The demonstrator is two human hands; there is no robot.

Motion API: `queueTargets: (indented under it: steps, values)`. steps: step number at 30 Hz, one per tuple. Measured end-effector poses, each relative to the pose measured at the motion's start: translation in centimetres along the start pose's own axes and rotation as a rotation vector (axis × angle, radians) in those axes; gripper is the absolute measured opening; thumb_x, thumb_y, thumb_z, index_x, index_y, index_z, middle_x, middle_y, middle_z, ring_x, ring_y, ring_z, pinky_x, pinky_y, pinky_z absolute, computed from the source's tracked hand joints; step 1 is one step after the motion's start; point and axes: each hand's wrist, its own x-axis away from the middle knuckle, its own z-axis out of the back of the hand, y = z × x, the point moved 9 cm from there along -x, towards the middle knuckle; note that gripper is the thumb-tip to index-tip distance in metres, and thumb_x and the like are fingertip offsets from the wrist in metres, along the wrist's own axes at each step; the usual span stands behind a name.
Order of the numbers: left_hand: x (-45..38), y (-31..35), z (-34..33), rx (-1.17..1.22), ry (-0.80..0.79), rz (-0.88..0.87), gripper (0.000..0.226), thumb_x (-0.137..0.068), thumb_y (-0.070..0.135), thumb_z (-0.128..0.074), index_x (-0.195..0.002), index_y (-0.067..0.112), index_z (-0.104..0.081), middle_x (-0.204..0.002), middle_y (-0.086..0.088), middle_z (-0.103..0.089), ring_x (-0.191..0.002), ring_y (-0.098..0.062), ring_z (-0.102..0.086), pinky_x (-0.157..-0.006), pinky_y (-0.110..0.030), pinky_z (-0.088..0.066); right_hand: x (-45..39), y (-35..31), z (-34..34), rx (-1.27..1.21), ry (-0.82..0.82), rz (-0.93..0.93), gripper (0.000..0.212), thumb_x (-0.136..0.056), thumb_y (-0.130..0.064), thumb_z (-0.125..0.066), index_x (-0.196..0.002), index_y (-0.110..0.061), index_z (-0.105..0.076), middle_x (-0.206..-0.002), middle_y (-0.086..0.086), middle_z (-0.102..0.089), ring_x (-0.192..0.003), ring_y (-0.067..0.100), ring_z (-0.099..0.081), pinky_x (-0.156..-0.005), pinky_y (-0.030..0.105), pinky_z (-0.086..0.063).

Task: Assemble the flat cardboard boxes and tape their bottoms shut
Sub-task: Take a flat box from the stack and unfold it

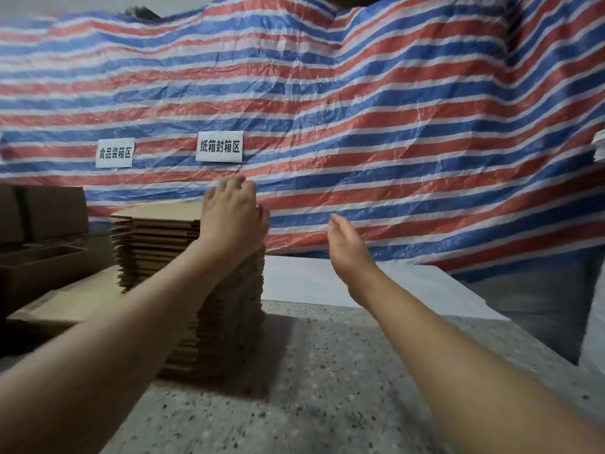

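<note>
A tall stack of flat cardboard boxes point(157, 244) stands on the speckled stone floor point(311, 371) left of centre. My left hand point(232, 211) lies on the top right corner of the stack, its fingers bent over the far edge of the top sheet. To the right of the stack, my right hand point(348, 247) hovers in the air with straight fingers, holding nothing. No tape is in view.
Assembled brown boxes point(42, 217) sit at the far left, with a flat cardboard sheet point(65, 303) on the floor in front of them. A white board point(360, 283) lies behind my right hand. A striped tarp point(360, 126) with two paper signs hangs across the back.
</note>
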Motion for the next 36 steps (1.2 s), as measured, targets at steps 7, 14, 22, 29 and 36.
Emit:
queueTargets:
  steps: [7, 14, 22, 29, 36]
  values:
    - [-2.0, -5.8, -7.1, -0.444, -0.488, 0.169, 0.053, -0.095, 0.052, -0.043, -0.130, 0.012, -0.050, -0.127, -0.014, -0.055, -0.118, -0.033, -0.051, -0.094, -0.042, -0.041, -3.4, 0.5, -1.0, 0.107, -0.060, -0.003, 0.050, -0.111, -0.034, -0.030, -0.159, -0.024, -0.023, -0.166, 0.002, -0.026, -0.151, 0.026, -0.027, -0.117, 0.041, -0.031]
    - [-0.9, -3.8, -5.7, -0.383, -0.333, 0.040, 0.022, -0.091, 0.010, -0.045, -0.106, 0.015, -0.060, -0.074, 0.000, -0.047, -0.084, -0.028, -0.058, -0.072, -0.034, -0.036, -5.2, 1.2, -1.4, 0.141, -0.049, -0.033, 0.049, -0.110, -0.031, -0.035, -0.157, -0.020, -0.029, -0.162, 0.007, -0.033, -0.145, 0.029, -0.036, -0.109, 0.040, -0.037]
    - [-2.6, 1.9, 6.3, -0.023, 0.161, -0.214, 0.014, -0.098, 0.016, -0.053, -0.097, 0.009, -0.066, -0.072, -0.006, -0.061, -0.059, -0.023, -0.047, -0.053, -0.028, -0.029, -6.8, -0.7, 0.0, 0.052, 0.011, -0.051, 0.057, -0.106, -0.041, -0.043, -0.158, -0.023, -0.027, -0.162, 0.006, -0.030, -0.145, 0.032, -0.035, -0.111, 0.048, -0.037]
    - [-4.0, 4.7, 12.0, 0.436, 0.113, -0.239, 0.007, -0.095, 0.024, -0.063, -0.093, 0.021, -0.069, -0.074, 0.015, -0.056, -0.068, 0.004, -0.054, -0.056, -0.007, -0.035, -7.1, -2.7, 7.4, -0.291, 0.208, -0.038, 0.062, -0.101, -0.068, -0.019, -0.140, -0.030, -0.048, -0.150, -0.006, -0.042, -0.140, 0.022, -0.037, -0.108, 0.044, -0.031]
    - [-2.1, 4.3, 7.5, 0.826, -0.181, -0.006, 0.008, -0.093, 0.037, -0.064, -0.086, 0.033, -0.067, -0.081, 0.011, -0.067, -0.069, 0.006, -0.060, -0.055, -0.012, -0.048, -2.3, -1.6, 12.7, -0.303, 0.329, 0.014, 0.064, -0.095, -0.077, -0.024, -0.102, -0.035, -0.071, -0.082, -0.027, -0.072, -0.091, 0.005, -0.064, -0.068, 0.029, -0.047]
